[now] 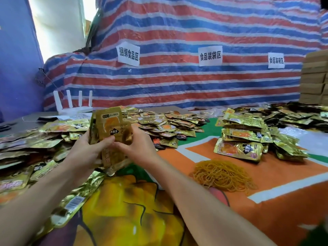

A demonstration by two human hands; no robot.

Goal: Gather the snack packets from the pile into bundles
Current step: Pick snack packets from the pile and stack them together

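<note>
Crinkled striped tarp (pixel 177 82) in red, blue and white at the back, hung with three white paper signs (pixel 128 54). Below it, a table under a printed cloth (pixel 266 201) of orange, green and yellow.

Raised over the near middle of the cloth, a stack of packets (pixel 110 125), flat, rectangular, glossy gold, held upright. Round its left side the left hand (pixel 87 148), thumb pressed across the front. On its right side the right hand (pixel 140 146), fingers curled behind and out of sight. Lower edge of the stack blurred, number of packets impossible to tell.

Left of the grip and behind it, the loose pile (pixel 35 139) of crumpled foil packets, running off the frame. Right of the grip, a tangle of thin tan rubber bands (pixel 221 174). Beyond those, bundles (pixel 243 137) heaped on one another. Far behind the grip to the left, a white router (pixel 74 105) with four aerials. Brown boxes (pixel 314 80) cut off at the right edge.
</note>
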